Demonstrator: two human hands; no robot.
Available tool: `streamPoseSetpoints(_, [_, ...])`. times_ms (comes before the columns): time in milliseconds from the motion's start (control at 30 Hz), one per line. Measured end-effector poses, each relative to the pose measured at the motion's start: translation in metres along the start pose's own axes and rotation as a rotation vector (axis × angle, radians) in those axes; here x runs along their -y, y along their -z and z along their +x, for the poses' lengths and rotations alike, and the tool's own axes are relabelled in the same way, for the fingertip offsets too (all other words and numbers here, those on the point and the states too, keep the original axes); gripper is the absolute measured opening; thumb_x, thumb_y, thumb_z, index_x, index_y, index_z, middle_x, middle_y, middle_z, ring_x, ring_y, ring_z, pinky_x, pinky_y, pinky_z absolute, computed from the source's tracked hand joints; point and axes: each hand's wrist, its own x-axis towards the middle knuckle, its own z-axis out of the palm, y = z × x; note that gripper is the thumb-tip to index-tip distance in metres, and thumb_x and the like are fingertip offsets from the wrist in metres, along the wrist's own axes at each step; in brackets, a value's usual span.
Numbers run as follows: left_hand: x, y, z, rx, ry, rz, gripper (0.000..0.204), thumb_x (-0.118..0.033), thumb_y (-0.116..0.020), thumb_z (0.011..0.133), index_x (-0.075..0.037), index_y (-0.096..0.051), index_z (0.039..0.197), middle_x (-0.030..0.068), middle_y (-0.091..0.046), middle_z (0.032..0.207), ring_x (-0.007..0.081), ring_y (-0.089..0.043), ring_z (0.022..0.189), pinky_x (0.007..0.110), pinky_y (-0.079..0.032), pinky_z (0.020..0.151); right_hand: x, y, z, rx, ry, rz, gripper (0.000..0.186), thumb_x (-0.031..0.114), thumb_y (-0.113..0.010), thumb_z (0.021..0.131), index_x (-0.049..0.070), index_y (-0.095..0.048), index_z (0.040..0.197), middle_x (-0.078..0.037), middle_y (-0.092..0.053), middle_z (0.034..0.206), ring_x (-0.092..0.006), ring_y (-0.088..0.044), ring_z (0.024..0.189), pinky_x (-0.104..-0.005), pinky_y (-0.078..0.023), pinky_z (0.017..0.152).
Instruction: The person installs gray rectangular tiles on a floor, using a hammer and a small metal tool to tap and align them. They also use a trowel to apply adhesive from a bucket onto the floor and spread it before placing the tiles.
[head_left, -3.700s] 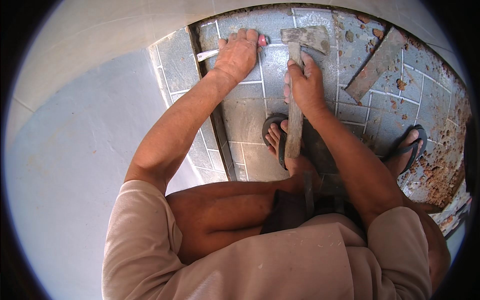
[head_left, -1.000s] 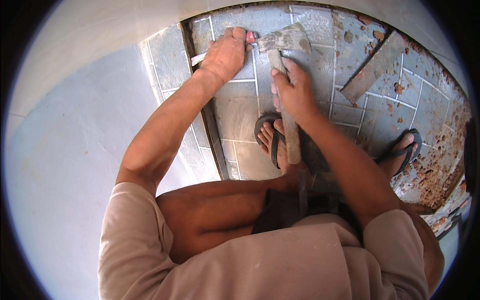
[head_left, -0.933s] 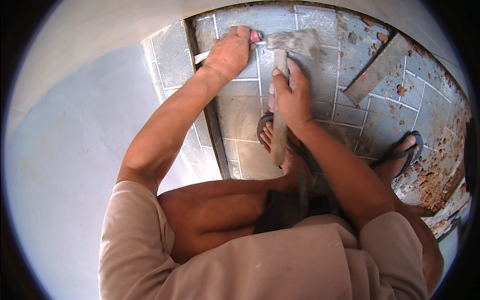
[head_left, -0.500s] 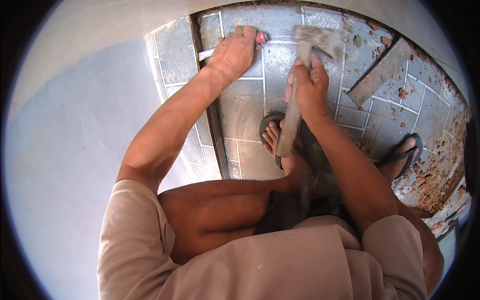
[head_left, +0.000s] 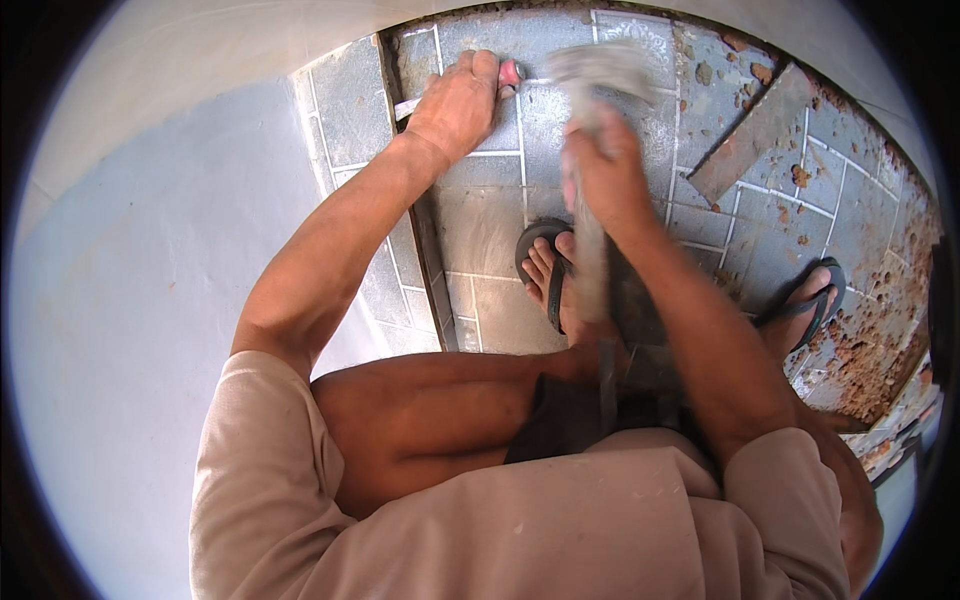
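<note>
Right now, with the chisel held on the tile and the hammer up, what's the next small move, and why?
Probably bring the hammer down onto the pink end of the chisel. The left hand holds the chisel flat against the grey tile floor, its pink end poking out beside the fingers. The right hand grips the wooden handle, and the blurred hammer head sits just right of that end.

Grey tiled floor [head_left: 490, 230] with white grout, pale wall [head_left: 150, 300], reddish rubble [head_left: 880, 340], bright daylight
</note>
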Motion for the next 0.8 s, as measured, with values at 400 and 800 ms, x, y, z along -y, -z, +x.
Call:
streamPoseSetpoints(400, [0.013,0.042,-0.040,-0.228,-0.143,-0.427,0.030,-0.019,-0.066,0.105,0.000,-0.050,0.121,0.0279,-0.063,0.112,0.0505,-0.064,0.100,0.051,-0.052,0.091,0.009,0.000,-0.008,-0.128,0.291,-0.468,0.052,0.020,-0.073,0.097,-0.009,-0.057,0.136,-0.024,-0.071,0.084,-0.0390,-0.071,0.068,-0.0478,-0.058,0.063])
streamPoseSetpoints(800, [0.081,0.063,-0.097,-0.211,0.469,-0.482,0.046,-0.027,-0.074,0.099,0.004,-0.056,0.128,0.0295,-0.068,0.131,0.0456,-0.065,0.125,0.049,-0.052,0.106,0.016,0.047,-0.008,-0.213,0.443,-1.274,0.031,0.023,-0.071,0.096,-0.001,-0.068,0.115,-0.025,-0.065,0.119,-0.0463,-0.064,0.110,-0.0537,-0.054,0.096])
